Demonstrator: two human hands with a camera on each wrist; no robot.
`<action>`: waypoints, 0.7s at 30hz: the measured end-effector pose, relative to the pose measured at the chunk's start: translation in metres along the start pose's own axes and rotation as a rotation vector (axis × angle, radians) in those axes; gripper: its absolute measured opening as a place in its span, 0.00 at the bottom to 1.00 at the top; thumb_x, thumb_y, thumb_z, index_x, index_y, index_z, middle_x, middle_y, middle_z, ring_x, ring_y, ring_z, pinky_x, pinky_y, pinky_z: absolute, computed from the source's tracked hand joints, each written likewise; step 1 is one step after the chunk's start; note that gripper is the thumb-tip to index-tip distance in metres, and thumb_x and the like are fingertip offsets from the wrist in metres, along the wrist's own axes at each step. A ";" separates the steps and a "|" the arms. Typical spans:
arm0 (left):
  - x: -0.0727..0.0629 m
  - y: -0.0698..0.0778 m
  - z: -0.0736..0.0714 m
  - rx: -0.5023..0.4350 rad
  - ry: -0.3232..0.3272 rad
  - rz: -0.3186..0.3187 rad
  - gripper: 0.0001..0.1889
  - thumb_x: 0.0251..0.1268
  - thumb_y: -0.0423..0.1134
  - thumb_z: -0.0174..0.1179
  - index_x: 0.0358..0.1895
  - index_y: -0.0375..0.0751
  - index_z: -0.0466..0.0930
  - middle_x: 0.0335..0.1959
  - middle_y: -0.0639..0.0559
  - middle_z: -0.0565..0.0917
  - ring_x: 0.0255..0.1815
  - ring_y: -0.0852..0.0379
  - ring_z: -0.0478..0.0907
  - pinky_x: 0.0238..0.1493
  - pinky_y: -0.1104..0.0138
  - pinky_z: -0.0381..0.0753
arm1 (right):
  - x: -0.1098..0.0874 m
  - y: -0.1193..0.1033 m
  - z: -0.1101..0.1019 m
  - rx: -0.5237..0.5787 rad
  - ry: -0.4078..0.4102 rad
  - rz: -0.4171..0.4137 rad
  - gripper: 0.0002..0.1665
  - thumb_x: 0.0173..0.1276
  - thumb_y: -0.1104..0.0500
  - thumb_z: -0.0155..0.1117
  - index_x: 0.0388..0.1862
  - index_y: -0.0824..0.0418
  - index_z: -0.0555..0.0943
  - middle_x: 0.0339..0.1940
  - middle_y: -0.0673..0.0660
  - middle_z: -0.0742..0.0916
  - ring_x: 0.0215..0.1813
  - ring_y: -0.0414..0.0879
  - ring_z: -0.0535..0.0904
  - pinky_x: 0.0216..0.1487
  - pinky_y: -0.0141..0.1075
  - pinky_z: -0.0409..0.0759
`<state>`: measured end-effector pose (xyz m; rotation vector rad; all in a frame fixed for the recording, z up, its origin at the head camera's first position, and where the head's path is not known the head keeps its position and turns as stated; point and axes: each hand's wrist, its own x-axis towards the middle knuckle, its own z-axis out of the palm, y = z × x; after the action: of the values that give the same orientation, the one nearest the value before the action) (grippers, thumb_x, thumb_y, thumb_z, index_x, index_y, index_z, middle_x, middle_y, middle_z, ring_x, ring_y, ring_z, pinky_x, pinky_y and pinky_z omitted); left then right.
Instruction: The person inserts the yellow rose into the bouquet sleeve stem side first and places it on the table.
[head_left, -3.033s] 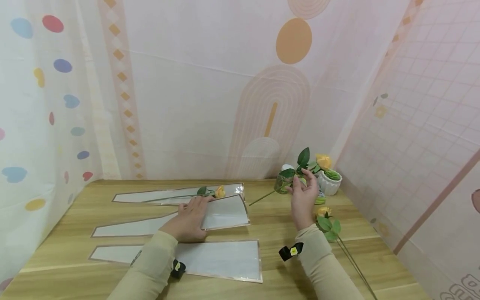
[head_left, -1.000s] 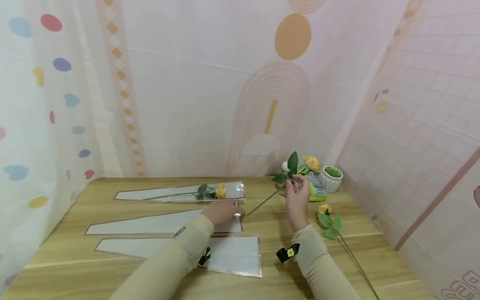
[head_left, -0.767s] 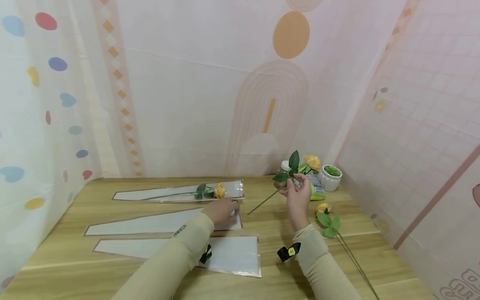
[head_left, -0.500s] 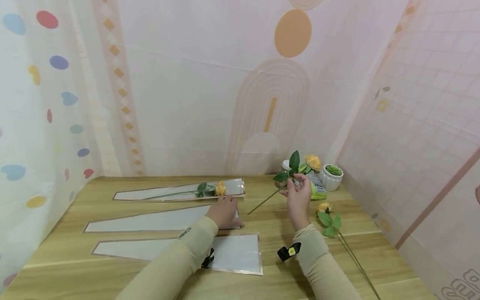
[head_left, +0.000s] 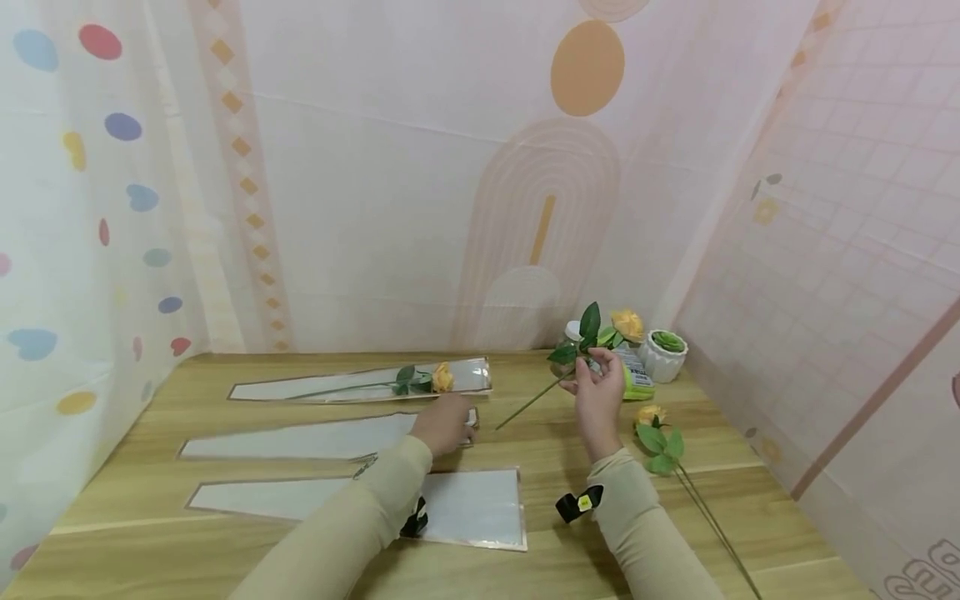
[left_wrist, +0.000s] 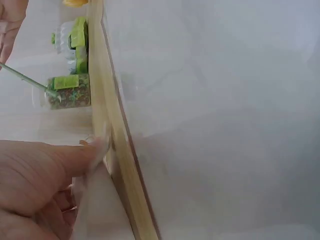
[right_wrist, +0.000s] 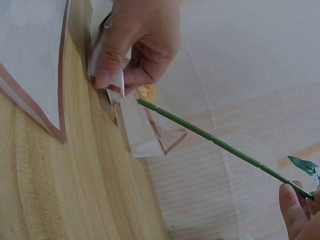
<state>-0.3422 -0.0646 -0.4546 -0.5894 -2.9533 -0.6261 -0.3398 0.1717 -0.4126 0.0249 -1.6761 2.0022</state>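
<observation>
Currently pinching middle white sleeve's [head_left: 322, 439] wide end with left hand [head_left: 444, 423], gripping yellow rose [head_left: 627, 326] in right hand [head_left: 599, 395].

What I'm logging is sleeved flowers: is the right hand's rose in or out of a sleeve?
Out. The right hand pinches the rose, its bare stem tip short of the middle sleeve.

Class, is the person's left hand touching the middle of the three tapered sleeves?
Touching. The right wrist view shows the left hand pinching the wide end of the middle tapered sleeve, with no gap between them.
</observation>
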 end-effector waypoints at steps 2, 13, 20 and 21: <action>-0.002 -0.002 -0.003 -0.010 0.013 -0.006 0.18 0.63 0.39 0.71 0.17 0.45 0.76 0.16 0.57 0.74 0.19 0.60 0.66 0.22 0.65 0.69 | 0.000 0.001 0.000 0.001 -0.004 0.007 0.13 0.76 0.70 0.55 0.57 0.68 0.68 0.63 0.64 0.75 0.35 0.40 0.83 0.33 0.35 0.85; -0.006 -0.003 -0.019 -0.008 -0.040 -0.027 0.17 0.74 0.39 0.59 0.22 0.45 0.79 0.19 0.56 0.74 0.21 0.60 0.67 0.25 0.64 0.67 | -0.001 0.002 0.001 -0.031 -0.007 0.014 0.14 0.76 0.70 0.55 0.57 0.68 0.68 0.62 0.65 0.76 0.36 0.39 0.83 0.35 0.37 0.86; -0.006 -0.003 -0.024 -0.052 0.101 -0.031 0.09 0.63 0.39 0.71 0.25 0.50 0.84 0.27 0.60 0.83 0.25 0.61 0.75 0.28 0.62 0.77 | 0.000 0.000 0.002 -0.012 -0.004 0.026 0.14 0.76 0.71 0.55 0.57 0.68 0.68 0.64 0.64 0.75 0.35 0.39 0.84 0.33 0.32 0.84; -0.006 -0.003 -0.024 -0.062 0.120 -0.037 0.10 0.62 0.40 0.72 0.24 0.51 0.83 0.26 0.61 0.83 0.25 0.61 0.75 0.27 0.62 0.76 | -0.001 0.000 0.002 -0.013 -0.004 0.028 0.14 0.77 0.70 0.55 0.58 0.68 0.68 0.64 0.65 0.75 0.35 0.39 0.84 0.33 0.32 0.84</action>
<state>-0.3381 -0.0787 -0.4345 -0.4848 -2.8480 -0.7319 -0.3400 0.1695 -0.4122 0.0013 -1.7012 2.0128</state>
